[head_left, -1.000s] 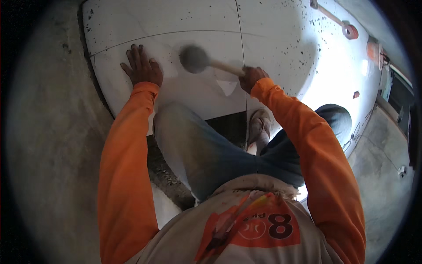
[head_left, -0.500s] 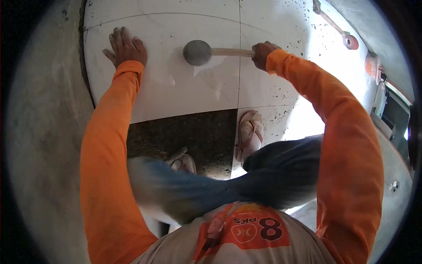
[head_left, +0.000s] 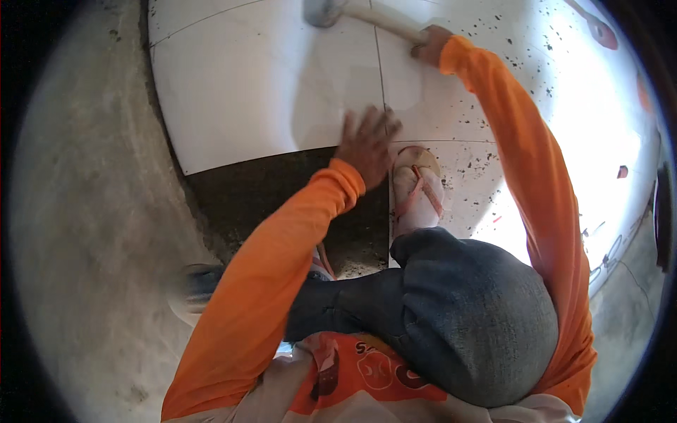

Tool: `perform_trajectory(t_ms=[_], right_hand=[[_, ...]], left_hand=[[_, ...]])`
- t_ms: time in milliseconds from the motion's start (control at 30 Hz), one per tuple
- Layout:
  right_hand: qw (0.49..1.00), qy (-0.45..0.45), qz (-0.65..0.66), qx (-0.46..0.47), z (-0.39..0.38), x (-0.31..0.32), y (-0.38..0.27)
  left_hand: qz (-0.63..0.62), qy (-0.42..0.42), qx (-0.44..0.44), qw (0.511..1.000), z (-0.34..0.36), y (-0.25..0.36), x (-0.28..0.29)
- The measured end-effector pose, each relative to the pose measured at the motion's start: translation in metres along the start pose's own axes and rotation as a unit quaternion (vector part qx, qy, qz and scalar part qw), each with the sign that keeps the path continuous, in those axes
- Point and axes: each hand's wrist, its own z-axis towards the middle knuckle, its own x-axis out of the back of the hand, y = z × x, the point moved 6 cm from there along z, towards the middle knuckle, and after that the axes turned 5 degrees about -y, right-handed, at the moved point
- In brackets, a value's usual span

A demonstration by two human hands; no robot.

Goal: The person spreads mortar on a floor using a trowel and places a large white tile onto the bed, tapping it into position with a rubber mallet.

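Note:
My right hand point(head_left: 431, 45) is wrapped round the wooden handle of a mallet point(head_left: 384, 20). Its dark round head lies to the left, blurred, near the top edge of the view, over the white floor tiles point(head_left: 233, 92). My left hand point(head_left: 368, 144) has its fingers spread and smeared a little by motion. It is over the tile's near edge, by the joint between two tiles, and holds nothing. Whether its fingertips touch the tile I cannot tell. Below it lies a dark, untiled strip of ground point(head_left: 247, 190).
My sandalled foot point(head_left: 417, 183) stands on the tile right of the dark strip. A bare grey wall point(head_left: 84, 211) runs along the left. Dark crumbs are scattered over the tiles at the right. A red roll-shaped end of a tool point(head_left: 601, 33) shows at the far right.
My left hand has lifted off the far left tile and come nearer and to the right. The mallet sits higher in the view, still in my right hand. My body and the view have shifted.

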Motion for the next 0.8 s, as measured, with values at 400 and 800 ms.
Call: perform_trajectory(t_ms=[400, 800], right_hand=[[0.977, 0.028, 0.194, -0.084, -0.002, 0.005, 0.009], [0.985, 0.069, 0.137, -0.074, 0.003, -0.003, 0.005]], left_hand=[[0.039, 0.024, -0.081, 0.996, -0.076, 0.031, 0.014], [0.008, -0.013, -0.025, 1.0, -0.036, 0.005, -0.018]])
